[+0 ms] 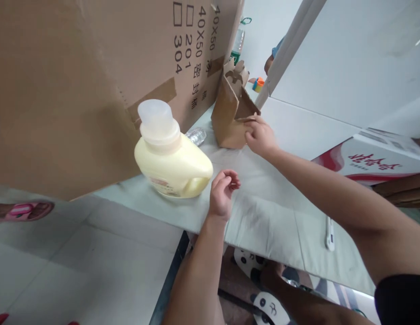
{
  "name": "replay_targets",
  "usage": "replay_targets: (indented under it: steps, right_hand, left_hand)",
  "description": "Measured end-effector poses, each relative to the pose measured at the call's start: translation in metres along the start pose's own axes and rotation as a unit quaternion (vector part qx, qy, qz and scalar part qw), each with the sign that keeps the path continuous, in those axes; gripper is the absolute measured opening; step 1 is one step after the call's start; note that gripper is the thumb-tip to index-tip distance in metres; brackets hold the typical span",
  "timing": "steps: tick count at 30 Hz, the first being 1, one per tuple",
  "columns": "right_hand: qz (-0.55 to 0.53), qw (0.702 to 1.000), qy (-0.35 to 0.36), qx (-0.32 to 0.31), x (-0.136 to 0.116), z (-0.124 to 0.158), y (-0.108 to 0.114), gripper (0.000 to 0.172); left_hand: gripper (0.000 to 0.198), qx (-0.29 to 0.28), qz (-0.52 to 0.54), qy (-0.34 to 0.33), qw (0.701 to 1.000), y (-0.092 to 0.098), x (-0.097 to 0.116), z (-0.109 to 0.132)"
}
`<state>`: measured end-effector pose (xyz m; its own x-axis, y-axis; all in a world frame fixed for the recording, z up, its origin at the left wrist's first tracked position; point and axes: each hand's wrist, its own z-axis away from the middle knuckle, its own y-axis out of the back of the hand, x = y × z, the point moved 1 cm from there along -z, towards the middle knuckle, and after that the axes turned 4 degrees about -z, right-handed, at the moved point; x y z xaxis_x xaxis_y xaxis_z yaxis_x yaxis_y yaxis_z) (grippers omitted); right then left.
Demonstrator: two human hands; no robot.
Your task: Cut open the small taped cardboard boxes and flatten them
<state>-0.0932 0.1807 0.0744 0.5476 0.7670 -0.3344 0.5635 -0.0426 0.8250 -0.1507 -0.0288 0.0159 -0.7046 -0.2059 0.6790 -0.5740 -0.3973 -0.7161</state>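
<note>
A pale yellow detergent jug (174, 164) with a clear white cap stands on the grey table (274, 212), leaning against a big cardboard box. My left hand (222, 192) hovers just right of the jug's handle, fingers loosely curled with nothing in them. Farther back, my right hand (260, 135) pinches the rim of an open brown paper bag (230, 113) that stands on the table.
The large cardboard box (95, 81) fills the left and top. A crumpled clear plastic bottle (196, 135) lies between jug and bag. A red-and-white carton (375, 158) sits at the right. A white marker (329, 232) lies near the table's front edge. Someone's pink sandal (27, 211) shows on the floor.
</note>
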Motion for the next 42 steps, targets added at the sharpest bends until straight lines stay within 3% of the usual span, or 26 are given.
replay_targets:
  steps: [7, 9, 11, 13, 18, 22, 25, 30, 38, 42]
  right_hand:
    - [-0.056, 0.991, 0.093, 0.078, -0.012, 0.161, 0.115, 0.025]
    - [-0.060, 0.988, 0.125, 0.062, -0.017, 0.204, 0.144, 0.026]
    - [-0.075, 0.983, 0.159, 0.051, -0.020, 0.239, 0.165, 0.024]
    - [-0.084, 0.980, 0.173, 0.044, -0.020, 0.264, 0.176, 0.023]
    - [-0.063, 0.986, 0.139, 0.065, -0.013, 0.293, 0.167, 0.019]
    - [-0.095, 0.980, 0.035, 0.171, 0.001, 0.311, 0.145, 0.026]
    - [-0.090, 0.965, -0.020, 0.246, 0.016, 0.329, 0.133, 0.038]
    - [-0.033, 0.975, -0.101, 0.194, 0.037, 0.350, 0.128, 0.036]
    - [-0.222, 0.943, -0.153, 0.195, 0.041, 0.361, 0.110, 0.035]
    - [-0.320, 0.905, -0.129, 0.248, 0.039, 0.364, 0.103, 0.059]
  left_hand:
    - [0.012, 0.081, -0.087, -0.100, 0.988, -0.001, -0.011, -0.005]
    - [0.012, 0.099, -0.108, -0.138, 0.980, -0.001, -0.015, -0.007]
    - [0.018, 0.089, -0.126, -0.173, 0.973, -0.002, -0.019, -0.008]
    - [0.029, 0.035, -0.134, -0.187, 0.973, -0.006, -0.024, -0.008]
    - [0.043, -0.085, -0.185, -0.177, 0.963, -0.022, -0.039, -0.004]
    - [0.045, -0.128, -0.233, -0.170, 0.949, -0.029, -0.051, -0.002]
    - [0.045, -0.122, -0.250, -0.183, 0.943, -0.030, -0.056, -0.002]
    - [0.039, -0.134, -0.278, -0.245, 0.919, -0.038, -0.057, 0.003]
    - [0.042, -0.108, -0.312, -0.264, 0.906, -0.043, -0.073, 0.005]
    - [0.040, -0.095, -0.339, -0.252, 0.901, -0.041, -0.079, -0.001]
